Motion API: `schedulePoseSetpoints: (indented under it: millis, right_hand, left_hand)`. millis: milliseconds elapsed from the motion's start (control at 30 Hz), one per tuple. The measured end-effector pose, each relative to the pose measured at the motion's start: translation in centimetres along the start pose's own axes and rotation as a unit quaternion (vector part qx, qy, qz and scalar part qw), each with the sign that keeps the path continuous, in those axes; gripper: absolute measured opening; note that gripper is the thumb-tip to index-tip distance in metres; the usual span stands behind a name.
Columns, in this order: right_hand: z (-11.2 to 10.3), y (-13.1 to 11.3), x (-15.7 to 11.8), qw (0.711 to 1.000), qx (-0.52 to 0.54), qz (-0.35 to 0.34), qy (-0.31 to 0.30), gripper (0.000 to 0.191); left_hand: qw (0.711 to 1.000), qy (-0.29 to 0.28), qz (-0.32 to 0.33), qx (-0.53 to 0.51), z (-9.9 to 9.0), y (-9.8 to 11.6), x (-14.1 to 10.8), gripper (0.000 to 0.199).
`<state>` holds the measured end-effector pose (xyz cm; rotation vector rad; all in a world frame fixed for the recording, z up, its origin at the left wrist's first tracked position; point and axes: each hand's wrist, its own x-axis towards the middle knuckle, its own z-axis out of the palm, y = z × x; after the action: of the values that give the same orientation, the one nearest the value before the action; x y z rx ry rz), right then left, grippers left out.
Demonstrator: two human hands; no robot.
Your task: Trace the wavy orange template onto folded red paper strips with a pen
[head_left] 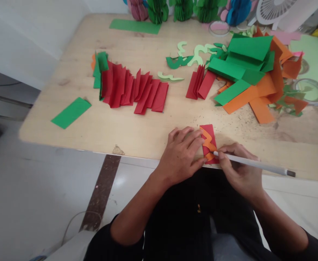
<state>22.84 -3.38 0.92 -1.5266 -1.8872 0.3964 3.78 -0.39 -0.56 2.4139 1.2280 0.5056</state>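
Note:
My left hand (pixel 183 154) lies with its fingers flat, pressing an orange paper cutout (pixel 207 137) with a wavy edge onto a folded red paper strip (pixel 210 129) at the table's front edge. Between the thumb and fingers of my right hand (pixel 239 166) is a white pencil (pixel 254 162), its tip at the cutout's edge. Its dark rear end points right. The fingertips partly cover the cutout and the strip, so any drawn line there is hidden or too small to see.
Folded red strips (pixel 132 88) stand in a row, beside a green strip (pixel 70 112). Green folded papers (pixel 246 61) and orange ones (pixel 262 94) are heaped right. Pale green scraps (pixel 199 52), scissors (pixel 311 90), honeycomb paper shapes (pixel 183 9) and a white fan (pixel 274 11) lie or stand farther back.

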Motion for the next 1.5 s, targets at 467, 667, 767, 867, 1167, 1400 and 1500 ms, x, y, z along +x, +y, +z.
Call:
schedulePoseSetpoints:
  millis: [467,667,767,867,1167,1400,1500]
  right_hand:
    - [0.6,0.1,-0.1,1.000,-0.009,0.001,0.026,0.008]
    - [-0.1,-0.1,-0.4,0.998,0.056,0.021,0.023,0.011]
    - [-0.3,-0.1,-0.3,0.998,0.048,-0.026,0.011,0.018]
    - [-0.1,0.2,-0.4,0.996,0.012,-0.093,0.005,0.023]
    - [0.7,0.7,-0.5,0.975,-0.107,-0.194,0.005,0.033]
    - [1.1,1.0,-0.5,0.970,-0.136,-0.200,0.005,0.028]
    - [1.2,1.1,-0.5,0.969,-0.139,-0.206,0.007,0.028]
  left_hand:
    - [1.000,-0.002,-0.002,-0.006,-0.1,0.0,0.0,0.037]
    - [1.000,0.000,0.002,-0.008,-0.1,0.1,0.0,0.036]
    - [1.000,-0.002,0.000,-0.004,-0.1,0.2,-0.1,0.037]
    - [1.000,-0.002,0.000,-0.003,0.0,0.2,-0.1,0.039]
    - [1.000,0.017,0.008,-0.015,0.2,0.2,-0.2,0.037]
    - [1.000,0.011,0.004,-0.018,0.2,0.2,-0.2,0.039]
    - [1.000,0.005,0.004,-0.015,0.0,0.2,-0.1,0.039]
